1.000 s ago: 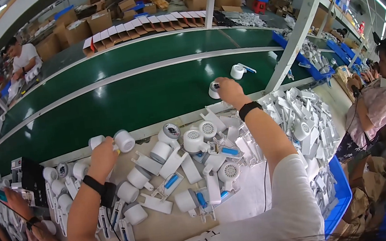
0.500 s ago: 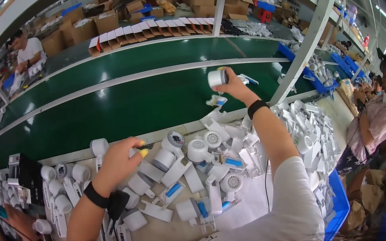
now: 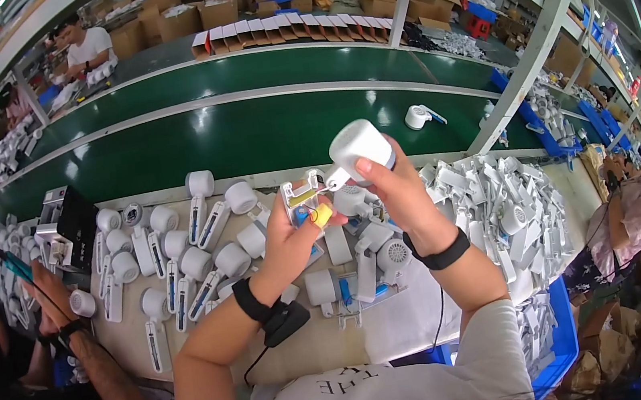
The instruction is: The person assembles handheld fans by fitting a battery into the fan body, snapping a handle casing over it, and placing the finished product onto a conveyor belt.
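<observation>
Right hand (image 3: 393,182) grips a rounded white head (image 3: 360,150), left hand (image 3: 286,245) its open handle shell (image 3: 304,194), both above the table (image 3: 322,345); unit judged unfinished, shell uncovered; similar units (image 3: 196,262) lie leftward; loose white parts (image 3: 492,214) remain heaped rightward.

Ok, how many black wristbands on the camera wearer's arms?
2: one wristband just behind the left hand, the other wristband just behind the right hand. Sleeves could hide more higher up.
</observation>
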Available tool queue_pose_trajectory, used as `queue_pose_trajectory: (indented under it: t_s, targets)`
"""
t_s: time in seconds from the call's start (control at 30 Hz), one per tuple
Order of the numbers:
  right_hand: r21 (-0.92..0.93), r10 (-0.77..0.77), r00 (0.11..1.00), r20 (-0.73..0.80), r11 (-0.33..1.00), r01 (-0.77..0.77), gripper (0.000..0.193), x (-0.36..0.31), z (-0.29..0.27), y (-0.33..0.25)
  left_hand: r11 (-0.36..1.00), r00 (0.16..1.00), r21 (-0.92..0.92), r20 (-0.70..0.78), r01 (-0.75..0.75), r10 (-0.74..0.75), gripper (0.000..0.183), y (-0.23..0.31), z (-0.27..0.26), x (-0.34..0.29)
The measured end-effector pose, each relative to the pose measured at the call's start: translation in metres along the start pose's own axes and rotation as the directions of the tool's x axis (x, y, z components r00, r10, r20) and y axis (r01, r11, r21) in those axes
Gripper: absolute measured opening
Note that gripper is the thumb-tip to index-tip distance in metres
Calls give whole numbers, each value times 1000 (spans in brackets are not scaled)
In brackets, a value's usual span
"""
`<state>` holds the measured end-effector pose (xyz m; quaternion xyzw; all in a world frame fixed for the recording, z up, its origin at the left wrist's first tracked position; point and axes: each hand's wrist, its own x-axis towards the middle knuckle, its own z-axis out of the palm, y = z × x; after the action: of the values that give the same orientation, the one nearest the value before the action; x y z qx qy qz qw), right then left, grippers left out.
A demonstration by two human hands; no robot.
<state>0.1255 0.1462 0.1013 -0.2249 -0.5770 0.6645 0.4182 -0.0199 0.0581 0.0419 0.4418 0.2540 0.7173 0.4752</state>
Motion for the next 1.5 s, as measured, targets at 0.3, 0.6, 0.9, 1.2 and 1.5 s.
queue_pose_trajectory:
  t_s: [0.3, 0.6, 0.9, 1.2, 1.5]
  targets:
    - [81, 197, 980, 38, 977, -200, 60, -59, -13, 37, 773, 790, -191, 267, 605, -553, 47, 37, 10, -32]
    - [-374, -202, 970, 135, 896, 239, 101, -83, -12, 58, 704, 760, -287, 218, 650, -612, 35, 34, 18, -30]
    - [-575, -223, 941, 254, 748, 332, 89, -84, -41, 50, 778, 776, -104, 228, 620, -588, 26, 34, 14, -29]
    - [-352, -184, 974, 129, 910, 218, 88, -91, -40, 47, 825, 816, -4, 156, 564, -557, 25, 35, 15, -27]
    - [-629, -465, 776, 426, 464, 624, 74, -69, -51, 17, 805, 826, 295, 79, 515, -558, 18, 39, 22, -21]
